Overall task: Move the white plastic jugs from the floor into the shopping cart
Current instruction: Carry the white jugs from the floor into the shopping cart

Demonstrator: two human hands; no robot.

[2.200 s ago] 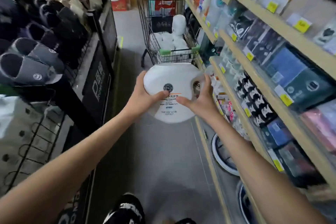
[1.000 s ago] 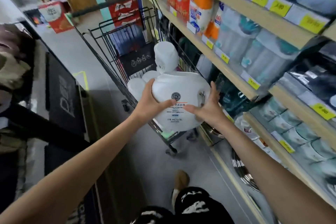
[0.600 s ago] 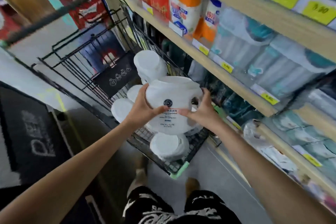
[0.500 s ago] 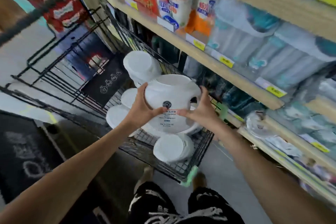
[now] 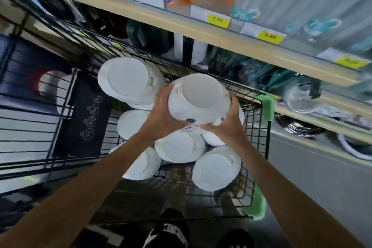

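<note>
At the far left the shopping cart (image 5: 266, 147) shows its folded wire flap and a black panel (image 5: 88, 119) with pale icons, which closes off that end of the basket. Just right of the panel, white jugs lie bottom-up in the basket: a tall one (image 5: 124, 78) against the far wire wall, a second (image 5: 131, 124) below it, and a third (image 5: 144, 165) partly hidden under the left forearm. A patch of bare wire floor shows along the near rim, ahead of the person's dark shoes (image 5: 169, 231). The left hand (image 5: 161, 115) reaches in from the lower left, palm pressed to the side of the held jug (image 5: 199, 98), fingers curled round its edge and thumb across the labelled face. This jug sits above the middle of the basket, flat base tilted up toward the camera; whether it touches the pile beneath cannot be told. The right hand (image 5: 227, 125) grips the opposite side, fingers wrapped round the body. Beneath the hands lie a central jug (image 5: 179, 147) and another (image 5: 216, 169) near the right wall. Green corner guards (image 5: 265, 106) cap the cart's right side, which stands just beside a wooden shelf (image 5: 161, 16) with yellow price tags (image 5: 218, 20) and packaged goods. Grey floor (image 5: 312, 177) lies open to the right.
</note>
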